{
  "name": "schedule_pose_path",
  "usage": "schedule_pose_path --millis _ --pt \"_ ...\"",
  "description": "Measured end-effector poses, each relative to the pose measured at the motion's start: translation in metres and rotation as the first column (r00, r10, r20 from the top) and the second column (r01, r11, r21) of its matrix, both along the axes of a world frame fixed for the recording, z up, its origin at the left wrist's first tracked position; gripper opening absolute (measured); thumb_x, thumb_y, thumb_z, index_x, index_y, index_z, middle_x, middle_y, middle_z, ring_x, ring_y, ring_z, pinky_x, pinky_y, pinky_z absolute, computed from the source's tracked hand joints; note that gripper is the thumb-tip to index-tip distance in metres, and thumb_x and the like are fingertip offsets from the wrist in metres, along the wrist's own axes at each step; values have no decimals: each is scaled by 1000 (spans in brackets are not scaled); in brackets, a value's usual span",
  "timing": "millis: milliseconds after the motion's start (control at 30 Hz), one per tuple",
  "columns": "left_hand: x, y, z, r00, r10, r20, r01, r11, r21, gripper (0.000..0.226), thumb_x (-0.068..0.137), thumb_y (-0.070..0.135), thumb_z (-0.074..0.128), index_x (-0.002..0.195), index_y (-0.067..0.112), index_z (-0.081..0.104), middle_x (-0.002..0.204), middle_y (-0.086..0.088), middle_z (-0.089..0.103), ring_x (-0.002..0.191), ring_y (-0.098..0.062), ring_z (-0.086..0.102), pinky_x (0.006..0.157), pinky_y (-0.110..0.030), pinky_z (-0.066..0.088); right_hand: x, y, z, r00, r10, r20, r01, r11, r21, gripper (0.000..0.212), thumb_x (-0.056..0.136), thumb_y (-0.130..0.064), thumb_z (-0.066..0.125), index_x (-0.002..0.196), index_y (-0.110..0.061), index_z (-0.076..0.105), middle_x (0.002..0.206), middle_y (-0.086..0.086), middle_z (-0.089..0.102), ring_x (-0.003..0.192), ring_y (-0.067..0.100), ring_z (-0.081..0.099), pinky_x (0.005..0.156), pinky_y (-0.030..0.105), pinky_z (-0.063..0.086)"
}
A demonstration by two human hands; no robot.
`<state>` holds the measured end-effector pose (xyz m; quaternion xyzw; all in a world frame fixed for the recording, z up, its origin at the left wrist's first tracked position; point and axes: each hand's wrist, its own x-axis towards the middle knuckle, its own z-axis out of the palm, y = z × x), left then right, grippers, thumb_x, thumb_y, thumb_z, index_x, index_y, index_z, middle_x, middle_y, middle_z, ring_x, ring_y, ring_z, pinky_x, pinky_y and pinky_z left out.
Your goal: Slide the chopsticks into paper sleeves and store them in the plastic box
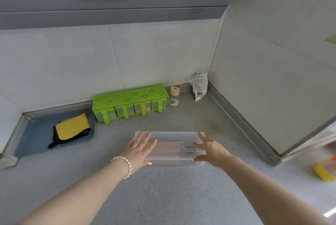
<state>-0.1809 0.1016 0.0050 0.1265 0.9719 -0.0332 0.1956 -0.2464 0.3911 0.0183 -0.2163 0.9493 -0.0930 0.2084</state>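
Head view, box: the clear plastic box lies flat on the grey counter, centre of frame, long side across.
Contents: sleeved chopsticks lie lengthwise inside, metal tips showing at right; stored, I judge.
Left hand: fingers spread flat on the box's left end, likely steadying it.
Right hand: fingers spread, loosely bracketing the right end; contact unclear.
Upper middle: green rack against the wall.
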Motion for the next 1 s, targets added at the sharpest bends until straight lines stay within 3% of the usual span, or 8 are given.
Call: schedule_pose_path --millis 167,267,333,467,633,733,867,1000 --pt "1 1 -7 999 15 -50 -15 1000 11 75 97 39 38 146 23 -15 136 -6 -39 139 -33 -25 110 -39 -13 21 7 -27 989 -10 -151 -1 998 -71 59 91 -41 49 144 -20 35 151 0 -4 145 32 11 116 40 25" --pt "1 1 -8 998 15 -55 -15 1000 6 74 97 40 38 147 25 -14 138 -4 -38 139 -32 -26 112 -43 -11 35 4 -41 980 -29 -195 16 997 -70 62 97 -50 18 127 -14 59 142 14 41 121 45 49 93 46 46" --pt "0 0 -7 999 9 -48 -9 1000 8 74 96 42 38 147 25 -14 139 -2 -37 138 -30 -27 113 -46 -10 40 2 -42 968 -69 -243 70 998 -3 74 98 -51 3 125 -14 60 137 15 50 116 44 54 92 43 42" --pt "3 -2 -2 1000 -17 -14 17 999 -33 77 90 62 26 146 30 -17 137 1 -40 139 -27 -27 114 -49 -10 54 0 -41 969 -16 -245 47 992 119 94 73 -71 -24 147 -17 -5 151 6 -18 141 35 -13 114 38 -8" --pt "31 -8 -3 994 38 -106 -36 999 25 109 54 77 -29 148 31 -1 150 -1 -21 138 -22 -22 114 -41 -9 74 -10 -47 965 1 -260 46 983 176 76 92 -66 16 143 -12 32 153 7 23 141 34 15 114 40 3" --pt "55 -24 -15 970 177 -167 -181 983 -9 71 91 59 -1 136 28 45 144 -6 41 144 -26 3 110 -40 6 83 -28 -52 933 49 -357 -11 994 110 77 93 -63 16 150 -13 8 158 9 2 145 29 0 116 46 1" --pt "69 -33 -27 964 210 -164 -215 977 -14 55 95 55 11 131 29 43 138 1 43 144 -26 -4 106 -49 5 81 -46 -50 929 78 -361 -41 993 111 77 94 -60 5 149 -7 -2 158 7 -7 146 25 0 118 47 -1" --pt "67 -29 -20 970 215 -112 -214 977 22 60 94 56 8 128 33 51 135 -3 53 137 -30 26 109 -49 -1 79 -43 -56 917 106 -385 -60 990 130 82 91 -65 5 149 -7 2 158 6 -4 146 24 0 116 46 3"
